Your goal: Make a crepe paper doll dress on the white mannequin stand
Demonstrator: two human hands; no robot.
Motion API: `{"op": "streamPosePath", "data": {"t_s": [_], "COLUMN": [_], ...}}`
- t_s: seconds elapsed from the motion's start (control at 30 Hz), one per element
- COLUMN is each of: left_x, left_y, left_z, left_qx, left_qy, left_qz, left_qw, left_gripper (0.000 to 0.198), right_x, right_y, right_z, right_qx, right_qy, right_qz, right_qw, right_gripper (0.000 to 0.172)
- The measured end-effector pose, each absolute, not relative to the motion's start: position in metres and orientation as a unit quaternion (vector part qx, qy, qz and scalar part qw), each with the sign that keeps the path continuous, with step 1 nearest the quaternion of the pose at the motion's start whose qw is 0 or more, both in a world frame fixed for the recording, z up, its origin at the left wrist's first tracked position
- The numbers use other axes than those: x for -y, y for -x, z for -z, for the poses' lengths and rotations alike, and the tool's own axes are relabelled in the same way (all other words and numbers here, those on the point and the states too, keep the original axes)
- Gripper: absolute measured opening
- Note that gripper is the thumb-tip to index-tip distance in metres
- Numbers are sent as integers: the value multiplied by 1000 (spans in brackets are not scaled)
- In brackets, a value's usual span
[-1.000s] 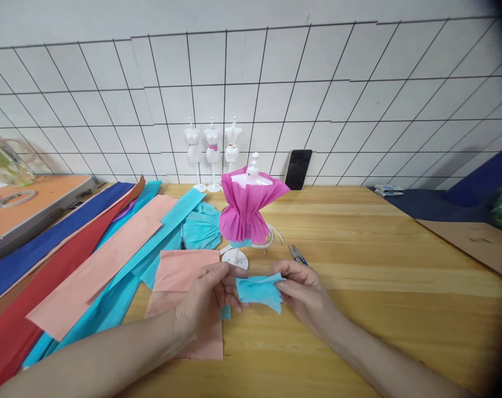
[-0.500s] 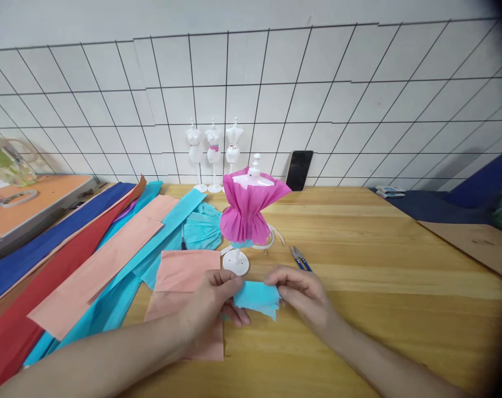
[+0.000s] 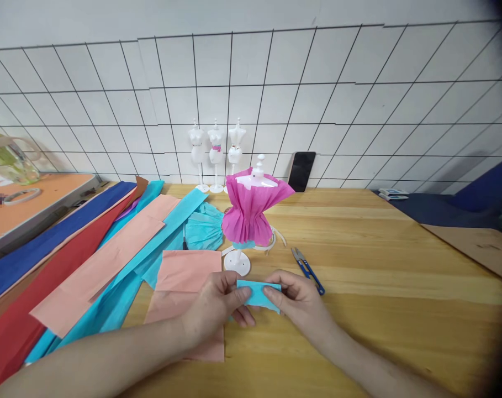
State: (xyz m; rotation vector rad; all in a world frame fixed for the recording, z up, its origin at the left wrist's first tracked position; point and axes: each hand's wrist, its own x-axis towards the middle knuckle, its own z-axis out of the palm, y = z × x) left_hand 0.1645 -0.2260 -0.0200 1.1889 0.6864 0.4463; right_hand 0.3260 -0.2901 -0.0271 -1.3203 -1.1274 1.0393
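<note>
A small piece of blue crepe paper [image 3: 259,294] is stretched between my two hands above the table, its lower edge ragged. My left hand [image 3: 220,301] pinches its left end between thumb and fingers. On the other end, my right hand [image 3: 294,298] grips with the thumb pressed on the front face. Just beyond them stands a white mini dress form [image 3: 237,263] wearing a gathered pink crepe paper dress [image 3: 251,213], with a blue strip at its lower edge. Blue-handled thread snips [image 3: 308,270] lie open to the right of the dress form.
Peach paper sheets [image 3: 188,271] and long strips of red paper [image 3: 68,265] and blue paper cover the left side. Several small white dress forms [image 3: 196,143] and a phone [image 3: 301,171] stand by the tiled wall. Brown cardboard [image 3: 474,249] lies at right.
My right thumb has come down over the front of the blue paper, and less of its ragged edge shows. My right hand has shifted slightly, showing more of the snips' handles.
</note>
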Motion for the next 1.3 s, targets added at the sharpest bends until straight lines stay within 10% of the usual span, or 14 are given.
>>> {"op": "streamPosePath", "data": {"t_s": [0.4, 1.3], "left_x": [222, 227], "left_y": [-166, -166], "left_z": [17, 14], "left_qx": [-327, -337], "left_qy": [-484, -533], "left_qz": [-245, -191], "left_qw": [774, 752], "left_gripper": [34, 40], "right_x": [292, 291], "right_y": [-331, -328], "right_z": [25, 26], "right_qx": [459, 484], "right_qy": [510, 572], "right_qz": [-462, -452], "right_qw": [562, 484], "right_gripper": [48, 29]}}
